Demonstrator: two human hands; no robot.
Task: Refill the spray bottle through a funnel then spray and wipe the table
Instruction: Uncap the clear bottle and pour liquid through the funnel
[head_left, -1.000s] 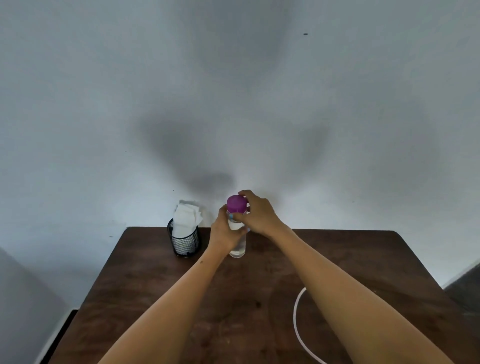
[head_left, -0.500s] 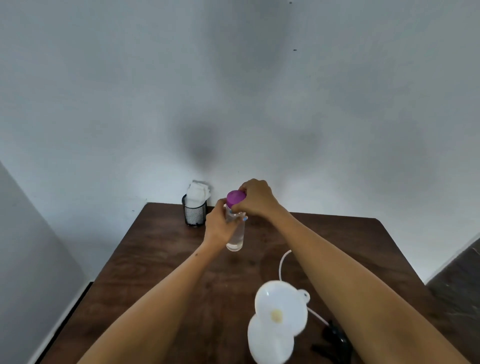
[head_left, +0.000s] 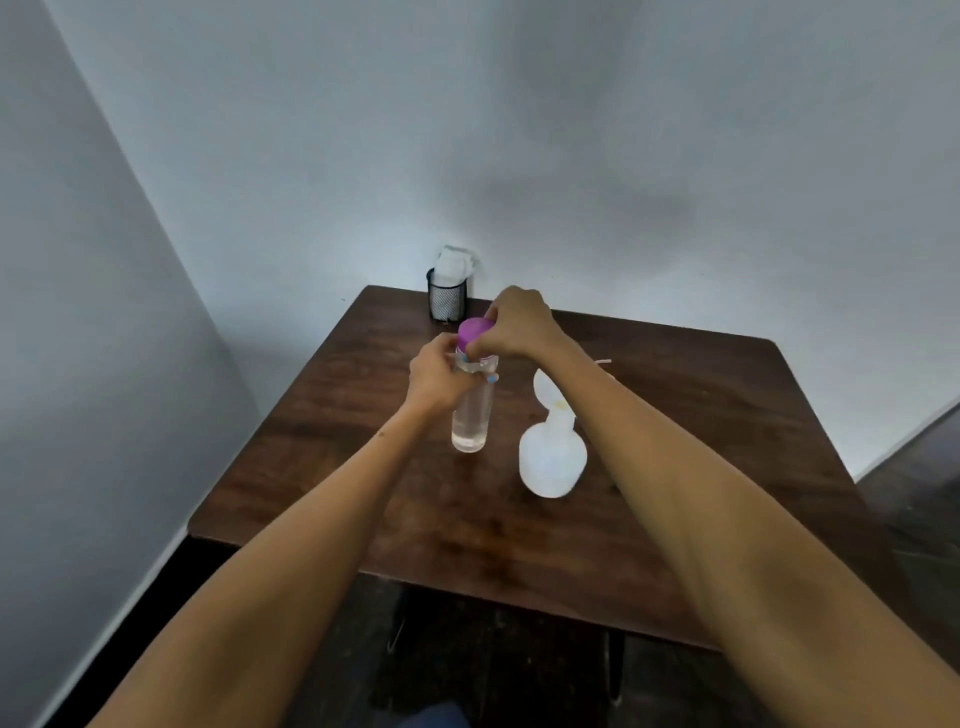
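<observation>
Two hands (head_left: 511, 327) on one bottle (head_left: 472, 410)

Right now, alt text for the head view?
A left hand grips a clear water bottle while the right hand grips its purple cap, on a dark wooden table. Beside it stands a white bottle topped with a funnel.

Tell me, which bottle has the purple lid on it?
The clear plastic bottle, gripped by the left hand, has the purple lid; the right hand pinches it. The white plastic bottle holds a white funnel instead.
</observation>
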